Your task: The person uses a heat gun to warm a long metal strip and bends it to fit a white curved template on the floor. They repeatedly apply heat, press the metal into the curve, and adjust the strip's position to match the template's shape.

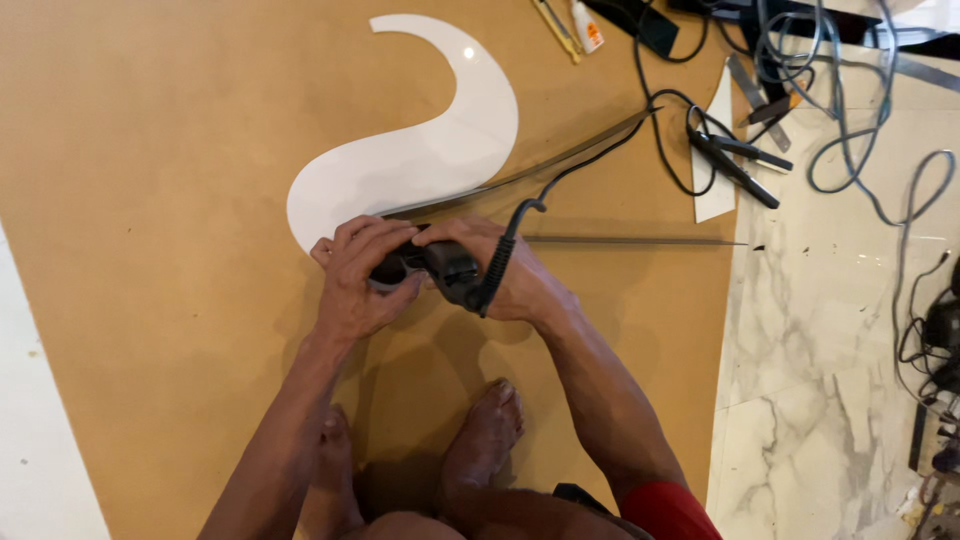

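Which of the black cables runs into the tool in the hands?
The black cable with the ribbed sleeve at the tool, held by both hands; the other cables lie loose at the upper right.

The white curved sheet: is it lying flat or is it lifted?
Flat: the white curved sheet lies spread on the brown board, no edge raised.

Two hands, left (360,275) and right (505,270), one black power tool (440,265), one white curved cut-out (420,150), one brown board (180,150), two bare feet (485,435).

White veined marble floor (830,330) lies right; brown board (150,200) covers it; tangled cables (850,100) beyond.
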